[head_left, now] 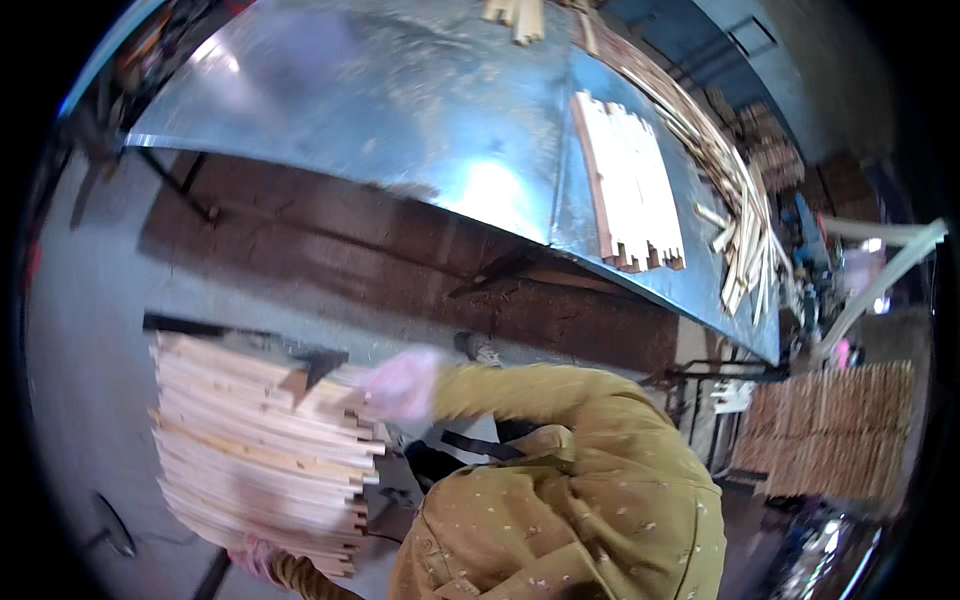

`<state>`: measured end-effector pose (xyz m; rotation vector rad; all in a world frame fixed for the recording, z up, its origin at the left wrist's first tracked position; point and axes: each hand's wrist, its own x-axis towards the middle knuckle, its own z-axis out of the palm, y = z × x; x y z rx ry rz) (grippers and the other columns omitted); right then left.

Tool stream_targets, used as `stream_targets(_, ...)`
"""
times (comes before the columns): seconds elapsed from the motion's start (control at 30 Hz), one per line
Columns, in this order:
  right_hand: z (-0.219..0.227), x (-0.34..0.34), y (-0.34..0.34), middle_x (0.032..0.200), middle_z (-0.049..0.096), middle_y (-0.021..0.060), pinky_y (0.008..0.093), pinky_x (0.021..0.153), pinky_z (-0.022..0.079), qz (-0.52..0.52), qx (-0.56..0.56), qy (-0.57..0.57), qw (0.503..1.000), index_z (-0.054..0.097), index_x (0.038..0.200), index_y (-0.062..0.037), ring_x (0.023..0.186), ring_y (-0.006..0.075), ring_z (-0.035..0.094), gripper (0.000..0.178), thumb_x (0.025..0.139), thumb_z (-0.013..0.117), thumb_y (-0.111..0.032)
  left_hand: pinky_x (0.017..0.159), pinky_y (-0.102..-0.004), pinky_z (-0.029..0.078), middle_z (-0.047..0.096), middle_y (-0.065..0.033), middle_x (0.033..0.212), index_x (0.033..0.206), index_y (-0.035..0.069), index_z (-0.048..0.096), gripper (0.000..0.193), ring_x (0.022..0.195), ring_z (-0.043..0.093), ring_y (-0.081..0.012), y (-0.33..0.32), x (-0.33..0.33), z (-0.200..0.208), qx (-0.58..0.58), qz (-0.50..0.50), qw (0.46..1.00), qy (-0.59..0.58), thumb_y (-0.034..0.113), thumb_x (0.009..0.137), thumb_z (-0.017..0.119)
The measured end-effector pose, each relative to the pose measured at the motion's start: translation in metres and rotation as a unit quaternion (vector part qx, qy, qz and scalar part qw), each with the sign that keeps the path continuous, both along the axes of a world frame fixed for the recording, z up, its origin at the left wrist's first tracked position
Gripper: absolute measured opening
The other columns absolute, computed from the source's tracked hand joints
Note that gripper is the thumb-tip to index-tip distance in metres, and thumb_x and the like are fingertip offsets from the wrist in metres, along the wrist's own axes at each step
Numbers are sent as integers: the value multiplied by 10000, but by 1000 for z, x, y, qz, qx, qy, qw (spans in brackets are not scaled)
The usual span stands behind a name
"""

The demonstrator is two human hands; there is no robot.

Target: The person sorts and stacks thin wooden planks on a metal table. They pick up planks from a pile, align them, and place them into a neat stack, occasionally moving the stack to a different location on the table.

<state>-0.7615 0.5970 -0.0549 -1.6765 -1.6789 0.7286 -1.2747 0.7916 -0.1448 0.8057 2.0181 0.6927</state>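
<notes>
A broad layer of pale wooden strips lies side by side at the lower left, their notched ends uneven on the right. My right hand, in a pinkish glove, is at the upper right corner of the strips. Motion smears its fingers, so I cannot tell whether it grips the wood. At the lower edge of the layer, my left hand, also gloved, closes against the outermost strips. My olive sleeve hides part of the space beside the right hand. Dark supports show past the upper edge of the strips.
A long metal-topped table stretches across the top. It bears a row of pale notched strips and a loose heap of thin strips. A tall stack of wood stands at the right. A round dark base sits lower left.
</notes>
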Motion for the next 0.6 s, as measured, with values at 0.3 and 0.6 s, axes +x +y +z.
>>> stream_targets(0.3,108,505,-406,1427,470,210,409,1122,331,-755,-226,-208,580,426,1439,-80,1335,341,436,676,941,467,-535,946,-348,478,521,-202,1299,1452,-33,323,621,1142,551,-276,-203,670,170,83,-544,732,-403,243,946,553)
stream_targets(0.6,60,596,-433,1173,619,208,464,974,444,-678,-149,60,718,539,1300,-19,1122,392,567,670,784,739,-396,1118,-407,346,400,-238,1456,1490,-1,269,874,1325,432,-367,-342,987,96,182,-701,687,60,418,851,694)
